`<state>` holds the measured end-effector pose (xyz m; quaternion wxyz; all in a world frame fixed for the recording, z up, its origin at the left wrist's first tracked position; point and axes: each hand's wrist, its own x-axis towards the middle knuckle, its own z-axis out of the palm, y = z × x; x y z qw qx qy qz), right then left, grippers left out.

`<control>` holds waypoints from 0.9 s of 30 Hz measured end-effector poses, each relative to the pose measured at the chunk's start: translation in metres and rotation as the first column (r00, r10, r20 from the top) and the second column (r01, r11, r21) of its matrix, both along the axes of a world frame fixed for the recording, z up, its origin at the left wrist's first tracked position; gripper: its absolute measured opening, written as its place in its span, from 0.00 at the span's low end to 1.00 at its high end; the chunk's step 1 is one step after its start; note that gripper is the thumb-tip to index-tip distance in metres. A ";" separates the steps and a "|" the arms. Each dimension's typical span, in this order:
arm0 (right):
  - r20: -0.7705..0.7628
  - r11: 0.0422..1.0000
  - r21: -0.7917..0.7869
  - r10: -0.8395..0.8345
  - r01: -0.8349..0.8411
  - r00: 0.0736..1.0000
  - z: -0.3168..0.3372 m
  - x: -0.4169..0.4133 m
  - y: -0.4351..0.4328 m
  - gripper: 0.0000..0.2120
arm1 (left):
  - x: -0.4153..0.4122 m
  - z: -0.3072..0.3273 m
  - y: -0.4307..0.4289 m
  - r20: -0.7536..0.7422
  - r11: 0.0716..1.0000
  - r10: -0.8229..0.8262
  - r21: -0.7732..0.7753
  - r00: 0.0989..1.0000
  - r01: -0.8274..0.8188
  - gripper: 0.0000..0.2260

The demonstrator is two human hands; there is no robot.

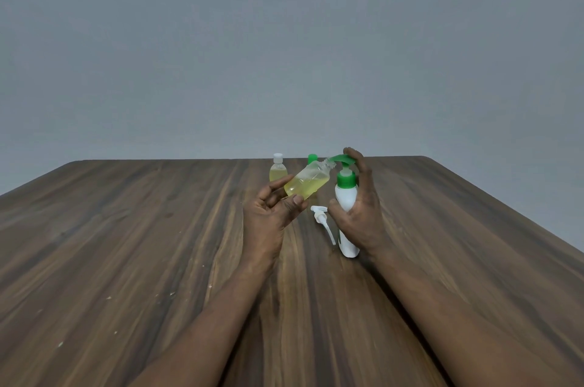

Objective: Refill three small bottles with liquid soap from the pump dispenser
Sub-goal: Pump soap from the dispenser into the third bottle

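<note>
Small clear bottle (308, 183) - uncapped, abt two-thirds full of yellow soap - is held tilted above the table (126, 244), neck right at the green nozzle of the pump dispenser (346, 197). Left hand (268, 219) fingers pinch its base; right hand (360, 216) wraps the dispenser, forefinger on the pump head. Step: filling, prob. near done. Next: mouth under spout, press gently, recap. Loose white pump top (322, 219) lies btwn the hands; white-capped bottle (278, 170) and green-capped bottle (312, 159) stand behind - nothing blocks.
</note>
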<state>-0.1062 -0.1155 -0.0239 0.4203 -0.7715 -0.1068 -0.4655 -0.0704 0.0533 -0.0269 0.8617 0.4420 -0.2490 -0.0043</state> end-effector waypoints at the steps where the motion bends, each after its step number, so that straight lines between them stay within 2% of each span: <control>1: 0.004 1.000 -0.004 -0.002 0.002 1.000 0.000 -0.001 0.000 0.41 | 0.000 0.000 0.000 -0.001 1.000 -0.001 -0.003 1.000 0.001 0.19; 11: -0.012 0.999 0.031 0.012 -0.012 1.000 0.000 0.000 0.000 0.41 | 0.000 0.000 -0.001 -0.021 1.000 0.007 0.003 1.000 -0.007 0.16; 17: -0.018 0.997 0.073 0.018 -0.017 1.000 -0.002 -0.001 0.002 0.36 | 0.000 -0.003 -0.001 -0.011 0.999 0.012 0.029 1.000 -0.012 0.15; 27: 0.017 1.000 -0.015 0.007 -0.007 1.000 0.000 0.000 0.001 0.40 | -0.003 0.000 -0.001 -0.020 1.000 0.003 0.008 1.000 -0.002 0.19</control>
